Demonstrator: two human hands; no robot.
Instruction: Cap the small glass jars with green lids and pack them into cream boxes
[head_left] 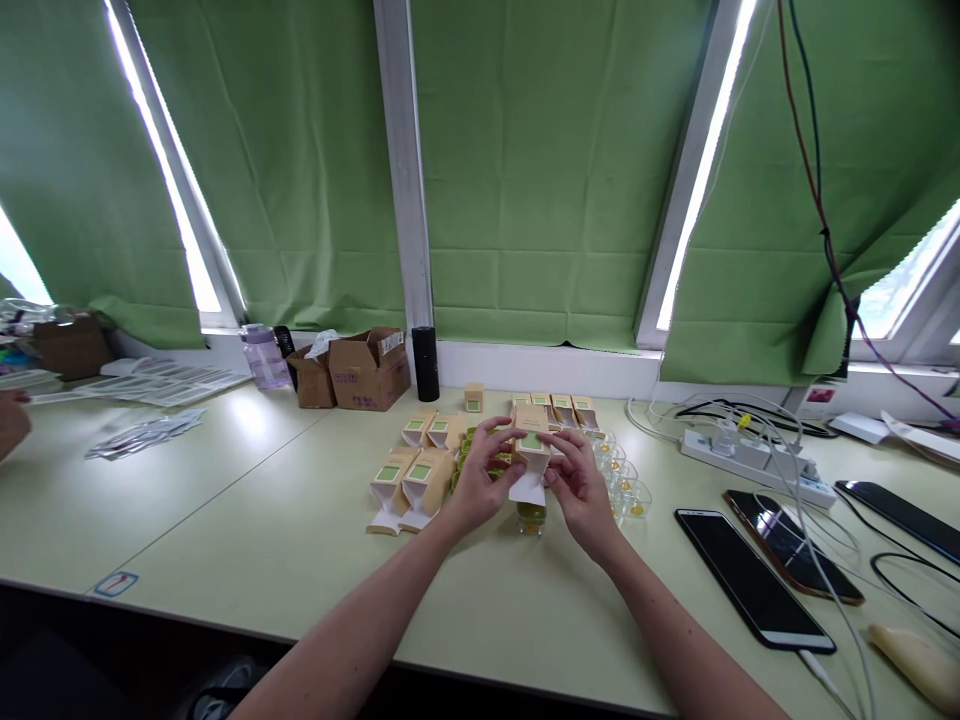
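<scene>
Between my two hands is a small tan cardboard box [532,462] with a green square on its face and a white flap hanging open toward me. My left hand [484,475] grips its left side with the fingertips, and my right hand [583,492] pinches the right side. Just below the flap, a small clear cup with green and yellow contents [531,520] rests on the table. To the left lie similar boxes [427,480] with flaps open. Green pieces [466,445] are partly hidden behind my left hand. Several clear cups with yellow bits [624,480] stand beside my right hand.
More small boxes [562,408] stand at the back. Brown cartons [369,370], a black cylinder [425,364] and a purple bottle [265,358] line the wall. Phones [750,575], cables and a power strip [757,468] occupy the right. Another person's hand [11,420] shows far left.
</scene>
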